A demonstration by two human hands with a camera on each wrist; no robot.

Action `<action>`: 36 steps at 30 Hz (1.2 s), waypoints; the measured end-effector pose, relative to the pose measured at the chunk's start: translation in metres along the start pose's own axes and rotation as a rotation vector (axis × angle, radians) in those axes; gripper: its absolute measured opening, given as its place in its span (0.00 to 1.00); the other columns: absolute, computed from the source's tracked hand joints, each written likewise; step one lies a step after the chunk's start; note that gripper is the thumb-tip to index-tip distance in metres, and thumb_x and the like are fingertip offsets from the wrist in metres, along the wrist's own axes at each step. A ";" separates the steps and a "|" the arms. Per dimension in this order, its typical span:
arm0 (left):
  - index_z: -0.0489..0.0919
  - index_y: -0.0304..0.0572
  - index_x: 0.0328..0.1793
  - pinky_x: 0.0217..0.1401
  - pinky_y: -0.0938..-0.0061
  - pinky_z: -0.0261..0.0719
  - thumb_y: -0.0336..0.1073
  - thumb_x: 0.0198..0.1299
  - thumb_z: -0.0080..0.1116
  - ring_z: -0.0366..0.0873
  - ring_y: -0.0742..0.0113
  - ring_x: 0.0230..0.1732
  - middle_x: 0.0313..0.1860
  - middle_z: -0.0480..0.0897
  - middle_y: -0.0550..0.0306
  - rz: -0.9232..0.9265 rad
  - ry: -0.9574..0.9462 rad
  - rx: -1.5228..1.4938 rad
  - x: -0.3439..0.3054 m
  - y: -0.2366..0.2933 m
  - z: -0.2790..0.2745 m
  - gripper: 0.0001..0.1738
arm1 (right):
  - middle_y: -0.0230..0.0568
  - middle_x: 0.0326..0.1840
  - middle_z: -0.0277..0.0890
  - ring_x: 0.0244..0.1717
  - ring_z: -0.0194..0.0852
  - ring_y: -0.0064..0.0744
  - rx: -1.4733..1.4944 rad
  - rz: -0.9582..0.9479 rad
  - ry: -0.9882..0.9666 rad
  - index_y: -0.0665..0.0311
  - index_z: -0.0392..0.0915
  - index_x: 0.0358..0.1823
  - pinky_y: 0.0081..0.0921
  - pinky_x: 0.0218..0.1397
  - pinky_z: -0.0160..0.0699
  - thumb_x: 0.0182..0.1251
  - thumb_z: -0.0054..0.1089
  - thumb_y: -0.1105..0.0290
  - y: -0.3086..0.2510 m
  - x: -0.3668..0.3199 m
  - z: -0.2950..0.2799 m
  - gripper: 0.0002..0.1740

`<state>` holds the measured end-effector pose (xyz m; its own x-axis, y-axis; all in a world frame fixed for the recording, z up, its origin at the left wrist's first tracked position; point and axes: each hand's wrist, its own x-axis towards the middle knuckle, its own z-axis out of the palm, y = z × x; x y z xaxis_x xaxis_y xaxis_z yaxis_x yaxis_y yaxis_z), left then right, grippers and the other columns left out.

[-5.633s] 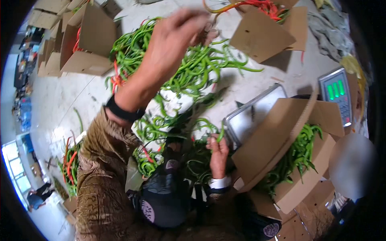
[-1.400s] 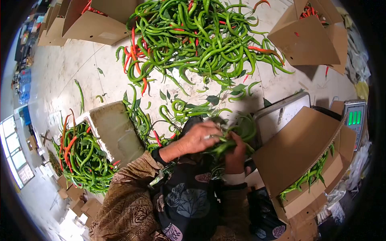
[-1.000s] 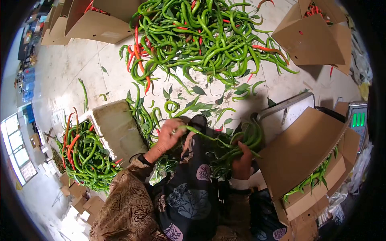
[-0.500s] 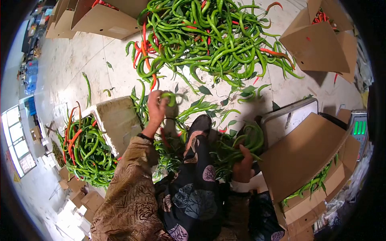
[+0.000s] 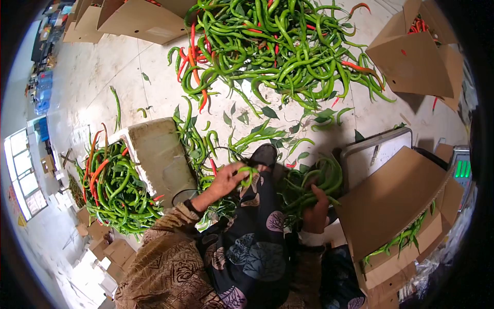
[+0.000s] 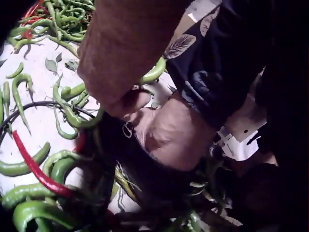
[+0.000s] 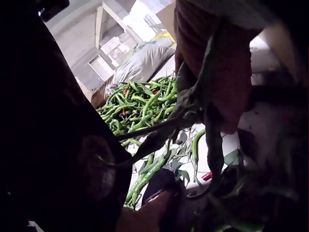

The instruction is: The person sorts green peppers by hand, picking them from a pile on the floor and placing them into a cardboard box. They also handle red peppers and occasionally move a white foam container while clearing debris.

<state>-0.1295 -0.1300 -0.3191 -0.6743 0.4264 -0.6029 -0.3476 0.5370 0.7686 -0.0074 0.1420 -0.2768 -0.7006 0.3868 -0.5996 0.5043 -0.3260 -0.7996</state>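
In the head view my left hand (image 5: 225,181) pinches a curled green chili pepper (image 5: 248,175) above my leg. The left wrist view has the back of that hand (image 6: 128,58) in the foreground, with a green pepper (image 6: 154,72) just past it. My right hand (image 5: 316,212) holds a bunch of long green chili peppers (image 5: 328,177), thumb across them, beside the cardboard box on the right. Seen from the right wrist, the same hand (image 7: 217,63) is dark, and shadowed peppers (image 7: 214,140) hang from it. Loose peppers and leaves lie on the floor around my shoe (image 5: 265,156).
A large pile of peppers (image 5: 288,56) lies ahead. On the left, a foam box (image 5: 162,154) stands beside another pepper heap (image 5: 116,190). To the right are a scale platform (image 5: 378,154), its green-lit display (image 5: 463,169) and a cardboard box (image 5: 396,198). Another box (image 5: 417,67) stands back right.
My left hand reached over the big pile earlier, later met the right hand, then moved left toward the foam box. Now it is back right with a green chili pepper. The right hand keeps its bunch.
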 end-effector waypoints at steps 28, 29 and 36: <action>0.65 0.27 0.71 0.58 0.61 0.82 0.32 0.66 0.59 0.82 0.53 0.52 0.52 0.82 0.43 0.014 -0.349 -1.158 0.016 0.100 -0.080 0.30 | 0.34 0.44 0.73 0.47 0.72 0.26 0.449 0.078 0.170 0.62 0.73 0.48 0.25 0.52 0.73 0.69 0.50 0.74 -0.046 -0.021 0.011 0.08; 0.64 0.27 0.72 0.58 0.61 0.82 0.31 0.65 0.59 0.82 0.53 0.52 0.53 0.82 0.42 0.057 -0.382 -1.176 0.006 0.123 -0.083 0.31 | 0.34 0.45 0.73 0.48 0.72 0.27 0.350 -0.068 0.094 0.63 0.73 0.49 0.26 0.54 0.73 0.69 0.50 0.75 -0.052 -0.026 0.008 0.10; 0.61 0.28 0.73 0.66 0.57 0.77 0.29 0.61 0.64 0.81 0.49 0.58 0.57 0.80 0.41 0.264 -0.445 -1.000 -0.035 0.220 -0.097 0.36 | 0.43 0.53 0.77 0.57 0.74 0.39 0.595 -0.291 -0.043 0.67 0.69 0.62 0.39 0.67 0.67 0.64 0.56 0.79 -0.109 -0.054 -0.001 0.24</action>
<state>-0.2456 -0.0976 -0.1076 -0.5810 0.7696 -0.2648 -0.7296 -0.3482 0.5886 -0.0234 0.1576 -0.1572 -0.7915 0.5007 -0.3504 -0.0649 -0.6390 -0.7665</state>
